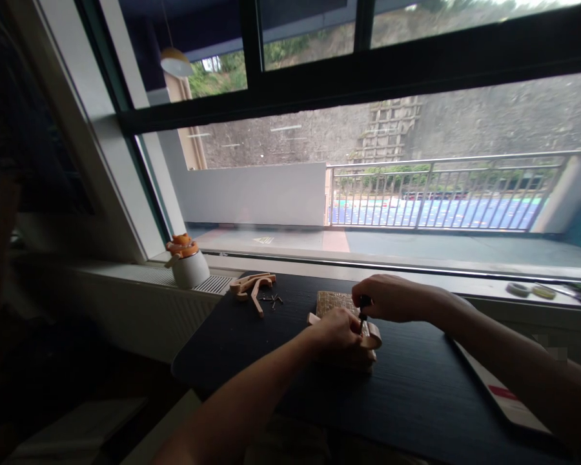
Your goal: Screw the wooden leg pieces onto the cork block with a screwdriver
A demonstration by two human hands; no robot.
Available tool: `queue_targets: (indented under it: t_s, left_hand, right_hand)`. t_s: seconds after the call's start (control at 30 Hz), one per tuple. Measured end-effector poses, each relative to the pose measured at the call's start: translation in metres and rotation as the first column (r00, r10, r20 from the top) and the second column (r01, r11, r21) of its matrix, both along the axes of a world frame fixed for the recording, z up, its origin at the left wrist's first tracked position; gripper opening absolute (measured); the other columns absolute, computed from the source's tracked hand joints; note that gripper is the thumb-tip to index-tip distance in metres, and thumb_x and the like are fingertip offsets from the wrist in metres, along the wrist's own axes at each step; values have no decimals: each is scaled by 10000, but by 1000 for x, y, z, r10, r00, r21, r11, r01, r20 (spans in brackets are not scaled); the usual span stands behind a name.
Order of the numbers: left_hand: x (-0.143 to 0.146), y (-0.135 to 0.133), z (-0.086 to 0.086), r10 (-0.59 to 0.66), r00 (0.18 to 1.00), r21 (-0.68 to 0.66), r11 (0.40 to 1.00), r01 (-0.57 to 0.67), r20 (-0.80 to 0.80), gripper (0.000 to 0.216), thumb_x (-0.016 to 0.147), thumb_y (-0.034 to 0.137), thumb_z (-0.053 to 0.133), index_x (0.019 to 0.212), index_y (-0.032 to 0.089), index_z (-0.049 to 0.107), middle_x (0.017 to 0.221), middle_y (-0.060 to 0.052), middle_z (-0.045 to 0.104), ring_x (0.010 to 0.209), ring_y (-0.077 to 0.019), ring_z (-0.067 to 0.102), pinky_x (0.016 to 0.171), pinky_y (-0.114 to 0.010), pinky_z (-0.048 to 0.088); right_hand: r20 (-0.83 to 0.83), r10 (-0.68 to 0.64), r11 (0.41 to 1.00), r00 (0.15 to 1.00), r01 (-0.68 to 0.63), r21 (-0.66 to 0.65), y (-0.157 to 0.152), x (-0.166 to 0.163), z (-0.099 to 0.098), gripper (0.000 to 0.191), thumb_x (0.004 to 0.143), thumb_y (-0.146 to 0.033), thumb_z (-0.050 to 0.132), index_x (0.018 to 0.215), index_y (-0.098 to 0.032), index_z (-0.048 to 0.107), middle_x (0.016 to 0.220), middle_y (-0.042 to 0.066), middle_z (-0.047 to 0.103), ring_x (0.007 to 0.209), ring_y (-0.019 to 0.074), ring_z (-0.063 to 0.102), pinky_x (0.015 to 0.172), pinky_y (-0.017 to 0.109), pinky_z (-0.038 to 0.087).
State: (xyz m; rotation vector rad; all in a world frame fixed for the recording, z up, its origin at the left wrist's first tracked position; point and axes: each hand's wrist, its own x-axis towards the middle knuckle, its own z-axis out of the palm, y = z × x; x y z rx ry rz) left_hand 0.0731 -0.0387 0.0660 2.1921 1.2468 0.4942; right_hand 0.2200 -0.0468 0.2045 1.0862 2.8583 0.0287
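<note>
My right hand is closed around the dark handle of a screwdriver, held upright with its tip pointing down. Below it, my left hand pinches a pale wooden piece with a curved end. The screwdriver's tip meets this piece close to my left fingertips; the exact contact is hidden. Under both lies a tan block with a woven-looking surface, partly covered by my left hand. Further left on the dark table are several loose screws beside more curved wooden pieces.
A white jug with an orange lid stands on the radiator ledge left of the table. Rolls of tape lie on the sill at right. A flat board with a red mark is under my right forearm. The window runs along the far side.
</note>
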Motion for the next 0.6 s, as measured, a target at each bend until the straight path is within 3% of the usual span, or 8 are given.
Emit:
queue_targets:
  t_s: [0.1, 0.23, 0.33, 0.43, 0.6]
  left_hand:
    - [0, -1, 0, 0, 1000, 1, 1000, 0, 4, 211, 742, 219, 596, 884, 139, 730, 752, -25, 661, 688, -136, 566, 660, -243, 420]
    - [0, -2, 2, -9, 1000, 8, 1000, 9, 7, 200, 742, 209, 599, 878, 150, 733, 777, -27, 672, 696, -129, 572, 662, -226, 421]
    - [-1, -2, 4, -10, 1000, 1, 1000, 10, 2, 200, 738, 194, 599, 884, 156, 730, 794, -25, 677, 715, -130, 577, 676, -223, 425]
    - [0, -1, 4, -5, 1000, -13, 1000, 5, -4, 200, 743, 205, 593, 886, 157, 725, 776, -14, 669, 708, -133, 574, 673, -235, 427]
    - [1, -1, 3, 4, 1000, -6, 1000, -4, -15, 163, 736, 198, 586, 813, 145, 719, 720, -12, 637, 683, -135, 558, 641, -242, 419]
  right_hand:
    - [-11, -18, 999, 1000, 19, 27, 2, 0, -6, 158, 782, -266, 540, 784, -201, 684, 743, 48, 689, 655, 169, 597, 544, 252, 334]
    - [-30, -78, 993, 997, 80, 87, 4, -1, -12, 294, 850, -375, 471, 848, -168, 681, 766, 106, 686, 688, 225, 619, 543, 282, 325]
    - [-30, -64, 995, 998, 66, 72, 2, 0, -7, 238, 792, -355, 546, 935, -207, 666, 810, 72, 696, 699, 210, 617, 545, 268, 326]
    - [-26, -49, 998, 998, 50, 44, 1, 2, -1, 189, 738, -266, 573, 899, -233, 665, 800, 34, 694, 673, 175, 600, 529, 248, 316]
    - [-31, -89, 993, 996, 91, 68, 3, 4, -9, 199, 777, -316, 531, 828, -193, 678, 761, 73, 689, 677, 201, 607, 533, 268, 312]
